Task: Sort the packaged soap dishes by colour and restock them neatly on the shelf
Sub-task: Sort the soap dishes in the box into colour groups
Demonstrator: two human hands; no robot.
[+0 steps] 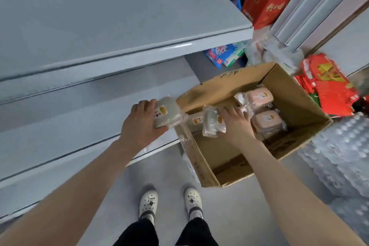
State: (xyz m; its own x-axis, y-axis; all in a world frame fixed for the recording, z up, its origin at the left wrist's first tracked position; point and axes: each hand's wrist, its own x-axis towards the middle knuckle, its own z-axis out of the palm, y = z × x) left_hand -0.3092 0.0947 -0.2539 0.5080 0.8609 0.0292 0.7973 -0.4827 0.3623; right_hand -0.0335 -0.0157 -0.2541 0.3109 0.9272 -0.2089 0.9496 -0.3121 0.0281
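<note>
Gripping a grey dish point(167, 115) across its body, your left hand point(142, 124) holds it above the front edge of a bare shelf point(69, 136), just beside the box point(295, 94) on the floor. Your right hand point(237, 120) is inside the box against a second grey dish point(212, 123) standing on edge; whether its fingers have closed on it cannot be told. Judged from the wrapping, each dish is light, stiff plastic in loose, slippery film, so take hold across the hard shell, not the slack film. Count: two grey dishes plainly seen, at least two pink dishes point(259, 96) lying at the far side of the box, and one paler pack point(196, 120) partly hidden between the hands, colour uncertain.
</note>
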